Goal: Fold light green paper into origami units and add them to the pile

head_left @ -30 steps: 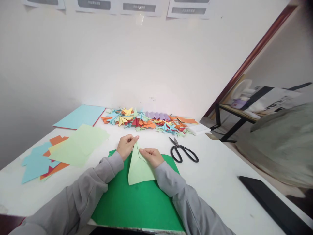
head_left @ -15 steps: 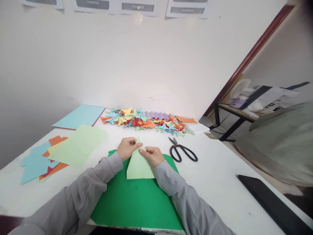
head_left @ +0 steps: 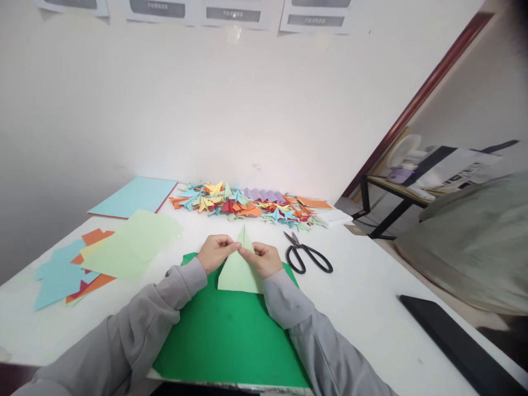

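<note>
A light green sheet of folded paper (head_left: 240, 276), narrowing to a point at its far end, is held over the green mat (head_left: 225, 335). My left hand (head_left: 215, 253) pinches its left edge, thumb and fingers closed on it. On the opposite side, my right hand (head_left: 264, 258) grips the paper, its thumb lying close to the left thumb near the middle. The pointed tip shows beyond both hands. Some of the paper's right side is hidden behind my right hand.
Black-handled scissors (head_left: 307, 256) lie right of the mat. Loose coloured sheets (head_left: 124, 247) are at left, a blue stack (head_left: 134, 197) behind them. Several small folded paper pieces (head_left: 235, 203) line the wall. A black slab-like object (head_left: 454, 335) lies near the right edge.
The folded paper has shifted slightly away from me and to the right, and more of its tip shows. My right hand has moved slightly right; both thumbs now meet near the paper's middle.
</note>
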A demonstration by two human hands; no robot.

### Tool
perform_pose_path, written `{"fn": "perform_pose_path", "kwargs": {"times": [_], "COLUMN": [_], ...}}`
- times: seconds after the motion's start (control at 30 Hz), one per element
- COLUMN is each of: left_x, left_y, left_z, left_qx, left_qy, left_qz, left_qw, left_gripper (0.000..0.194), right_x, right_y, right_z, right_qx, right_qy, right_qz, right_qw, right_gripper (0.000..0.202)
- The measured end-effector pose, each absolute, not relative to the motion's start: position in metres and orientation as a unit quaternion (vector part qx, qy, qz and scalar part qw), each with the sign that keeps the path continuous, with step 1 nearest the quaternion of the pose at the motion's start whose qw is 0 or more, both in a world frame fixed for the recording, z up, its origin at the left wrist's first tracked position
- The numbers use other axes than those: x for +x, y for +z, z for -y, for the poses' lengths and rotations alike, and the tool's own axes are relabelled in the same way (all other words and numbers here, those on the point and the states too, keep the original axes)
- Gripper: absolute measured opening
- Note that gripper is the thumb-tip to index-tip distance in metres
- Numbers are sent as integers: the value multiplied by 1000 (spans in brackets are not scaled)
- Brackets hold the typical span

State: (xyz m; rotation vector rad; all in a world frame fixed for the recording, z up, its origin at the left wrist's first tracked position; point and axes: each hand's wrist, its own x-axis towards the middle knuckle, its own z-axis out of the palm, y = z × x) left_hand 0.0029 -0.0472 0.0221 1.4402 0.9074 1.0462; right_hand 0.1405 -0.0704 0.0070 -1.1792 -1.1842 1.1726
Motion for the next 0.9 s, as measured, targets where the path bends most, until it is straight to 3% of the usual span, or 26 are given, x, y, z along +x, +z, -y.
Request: {"fn": "perform_pose_path", "kwargs": {"times": [0.43, 0.7, 0.9], "left_x": [2, 5, 7], "left_y": [20, 22, 20], "left_z": [55, 59, 57], "left_qx": [674, 727, 724], "left_qy": [333, 361, 367], "left_qz": [-347, -364, -366], "left_qw": [560, 458, 454], "left_gripper": [30, 28, 28], "right_x": [145, 140, 138], "right_y": [2, 5, 5], "right_z": [63, 61, 61], "right_qx": [-481, -485, -500], "right_qy": [466, 448, 488], "right_qz": [518, 476, 431], "right_qw": [533, 581, 571], "right_gripper": [34, 32, 38]}}
